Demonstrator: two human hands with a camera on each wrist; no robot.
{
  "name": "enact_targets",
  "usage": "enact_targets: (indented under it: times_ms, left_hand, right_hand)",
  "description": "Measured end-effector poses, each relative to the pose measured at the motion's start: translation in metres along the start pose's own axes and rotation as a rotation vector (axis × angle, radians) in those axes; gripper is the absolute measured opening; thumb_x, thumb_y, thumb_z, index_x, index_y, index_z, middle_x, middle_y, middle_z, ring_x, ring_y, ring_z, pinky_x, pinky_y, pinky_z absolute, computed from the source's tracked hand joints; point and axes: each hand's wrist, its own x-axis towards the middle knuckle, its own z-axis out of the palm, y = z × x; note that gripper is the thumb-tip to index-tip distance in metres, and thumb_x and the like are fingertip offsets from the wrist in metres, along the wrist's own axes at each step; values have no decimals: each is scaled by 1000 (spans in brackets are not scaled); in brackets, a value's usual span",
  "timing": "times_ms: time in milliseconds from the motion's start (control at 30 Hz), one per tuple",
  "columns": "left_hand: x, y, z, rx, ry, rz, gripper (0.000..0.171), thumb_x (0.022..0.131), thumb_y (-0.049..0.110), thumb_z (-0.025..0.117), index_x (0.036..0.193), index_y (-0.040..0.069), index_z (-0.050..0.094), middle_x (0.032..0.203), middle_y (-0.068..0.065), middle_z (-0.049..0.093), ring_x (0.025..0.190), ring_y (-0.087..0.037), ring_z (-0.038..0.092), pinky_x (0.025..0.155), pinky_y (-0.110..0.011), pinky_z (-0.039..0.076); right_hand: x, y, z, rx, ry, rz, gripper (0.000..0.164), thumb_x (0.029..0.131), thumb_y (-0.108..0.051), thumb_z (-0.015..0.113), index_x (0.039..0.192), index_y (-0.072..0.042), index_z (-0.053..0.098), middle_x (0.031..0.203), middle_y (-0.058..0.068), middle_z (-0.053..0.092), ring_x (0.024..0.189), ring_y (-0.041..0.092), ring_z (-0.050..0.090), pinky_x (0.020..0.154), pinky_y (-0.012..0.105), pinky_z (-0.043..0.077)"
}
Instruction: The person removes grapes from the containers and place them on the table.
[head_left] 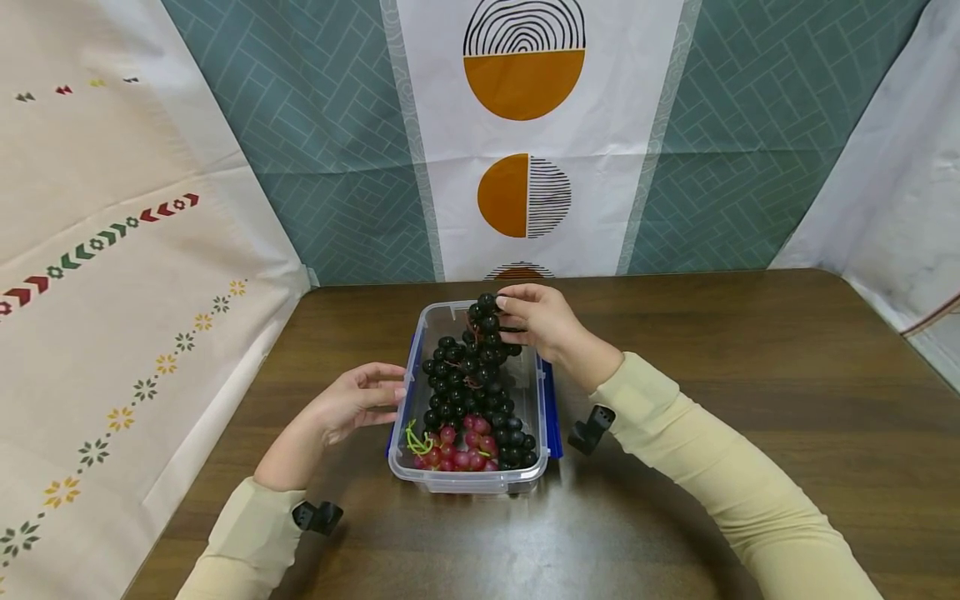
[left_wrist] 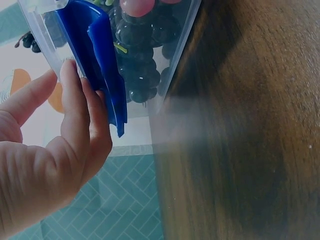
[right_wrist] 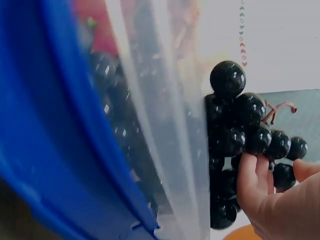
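A clear plastic container [head_left: 480, 478] with blue side flaps [head_left: 553, 414] stands on the table. Inside it lie red grapes [head_left: 459, 454] at the near end, with a bright green stem at their left, and dark grapes around them. With thumb and fingers my right hand [head_left: 546, 321] grips the far end of a bunch of black grapes [head_left: 487, 346], raised at the container's far right rim. In the right wrist view the bunch [right_wrist: 232, 140] rises past the wall. My left hand [head_left: 363, 402] touches the container's left side, its extended fingers against the blue flap [left_wrist: 97, 55].
The brown wooden table [head_left: 750, 375] extends on both sides of the container. Behind it hangs a teal and white patterned cloth [head_left: 352, 167], and a cream embroidered cloth [head_left: 135, 275] drapes along the left. Each sleeve carries a small black wrist camera [head_left: 318, 517].
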Motion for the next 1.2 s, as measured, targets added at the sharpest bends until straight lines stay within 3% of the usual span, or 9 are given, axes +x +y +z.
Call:
enact_targets:
  times_ms: [500,933,1200]
  left_hand:
    - [-1,0,2,-20,-11,0,44,93,11,60,130,-4,42,100,-1,60,93,-13,61,83,-31,54]
    - [-2,1,3,12,-3,-3,47,94,13,59,132,-5,40,105,-1,60,95,-13,61,85,-32,54]
    - [-4,3,3,18,0,1,48,94,12,59,133,-6,39,102,-2,60,95,-14,62,85,-32,54]
  right_hand:
    - [-11,-22,3,141,-4,19,35,99,-11,48,132,0,45,98,1,52,77,11,58,99,47,44]
    - [-20,-37,-2,207,-12,20,8,99,-11,49,106,-11,52,91,-2,56,75,10,59,103,48,41]
    - [-28,-52,-9,243,-8,-14,6,99,-9,48,103,-12,52,80,-6,61,74,10,61,104,48,39]
